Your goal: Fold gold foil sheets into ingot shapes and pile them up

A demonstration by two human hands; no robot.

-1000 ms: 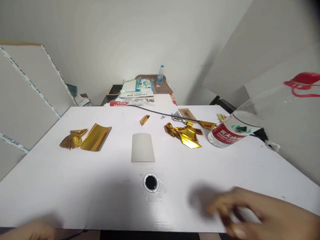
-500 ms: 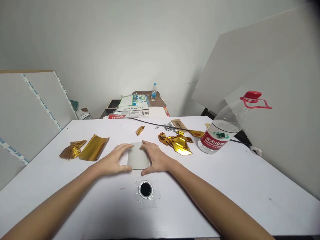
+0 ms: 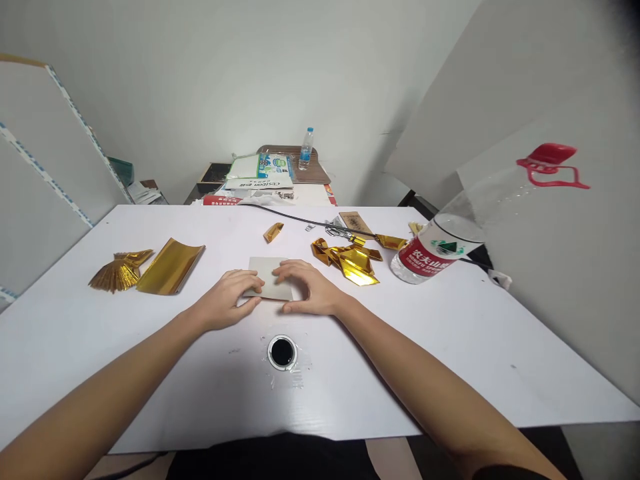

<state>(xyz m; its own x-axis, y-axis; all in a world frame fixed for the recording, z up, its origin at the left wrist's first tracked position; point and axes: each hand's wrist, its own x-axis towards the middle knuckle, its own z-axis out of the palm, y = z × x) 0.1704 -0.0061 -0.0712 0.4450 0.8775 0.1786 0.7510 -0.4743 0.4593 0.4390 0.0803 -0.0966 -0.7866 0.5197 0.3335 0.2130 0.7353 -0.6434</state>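
A small pale grey, square-looking sheet (image 3: 267, 279), paper or card, lies on the white table in front of me. A thin brownish line shows along its near edge. My left hand (image 3: 231, 299) is at its left side, fingertips over the sheet and thumb apart from them near the front left corner. On the right, my right hand (image 3: 313, 288) arches in a C shape, its fingertips over the sheet's far right part and its thumb by the near right corner. Neither hand's fingers are closed together.
Left lie a pleated gold foil piece (image 3: 120, 272) and a gold sheet (image 3: 173, 267). Folded gold foil (image 3: 353, 259), a small gold piece (image 3: 273, 232) and a black cable (image 3: 310, 223) are farther back. A large water bottle (image 3: 425, 250) stands right; a black-centred round fitting (image 3: 282, 352) is nearer me.
The sheet, bowed upward between my hands before, now looks flatter. My left fingers have moved onto it, and my right fingers reach farther over it. The camera view has tilted down.
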